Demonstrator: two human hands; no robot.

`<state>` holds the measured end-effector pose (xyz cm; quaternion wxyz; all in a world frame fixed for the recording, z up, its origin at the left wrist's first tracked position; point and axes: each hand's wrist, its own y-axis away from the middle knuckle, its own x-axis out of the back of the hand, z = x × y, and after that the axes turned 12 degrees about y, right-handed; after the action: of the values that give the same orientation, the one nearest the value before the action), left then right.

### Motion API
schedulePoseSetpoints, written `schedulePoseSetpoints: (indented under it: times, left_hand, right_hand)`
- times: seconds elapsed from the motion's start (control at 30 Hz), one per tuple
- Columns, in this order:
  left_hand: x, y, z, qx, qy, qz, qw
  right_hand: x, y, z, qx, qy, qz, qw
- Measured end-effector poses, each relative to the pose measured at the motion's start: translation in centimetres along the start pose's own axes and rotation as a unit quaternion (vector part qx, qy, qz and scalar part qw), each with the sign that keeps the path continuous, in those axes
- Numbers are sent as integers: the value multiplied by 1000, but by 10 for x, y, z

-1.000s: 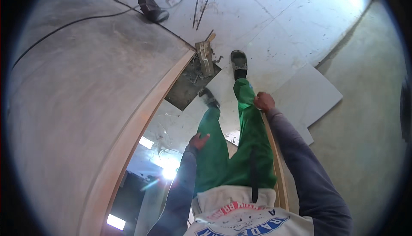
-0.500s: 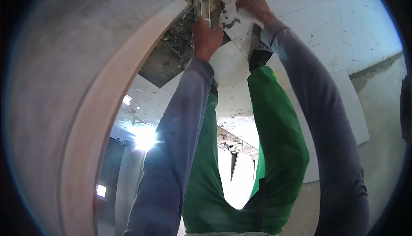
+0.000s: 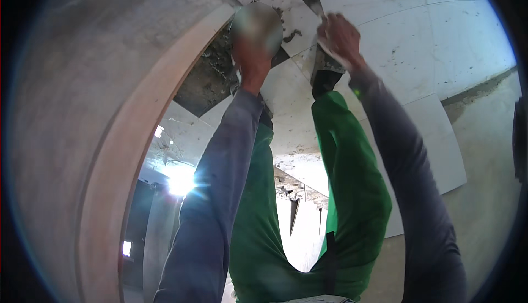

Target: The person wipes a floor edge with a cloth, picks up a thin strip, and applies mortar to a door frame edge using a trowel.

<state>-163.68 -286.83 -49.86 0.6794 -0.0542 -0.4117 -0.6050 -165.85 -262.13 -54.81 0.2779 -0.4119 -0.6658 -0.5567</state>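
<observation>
The right hand (image 3: 341,37) has its fingers wrapped round a scraper (image 3: 312,1) over the floor (image 3: 385,33), near a shoe (image 3: 324,61); a loose grip could drop it there. Blur hides whether the left hand's (image 3: 253,65) fingers hold anything.

Pale wooden frame (image 3: 151,91), bright light (image 3: 181,181)
</observation>
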Motion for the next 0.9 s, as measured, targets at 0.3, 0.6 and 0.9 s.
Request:
schedulePoseSetpoints:
  times: [0.3, 0.6, 0.9]
  left_hand:
    - [48, 111, 58, 43, 38, -76, 995]
    - [11, 89, 75, -13, 26, -144, 989]
    - [-71, -80, 62, -54, -143, -252, 955]
  right_hand:
    - [145, 233, -20, -339, -433, -137, 823]
    - [148, 250, -52, -397, -505, -79, 762]
    - [144, 236, -46, -386, -549, -48, 740]
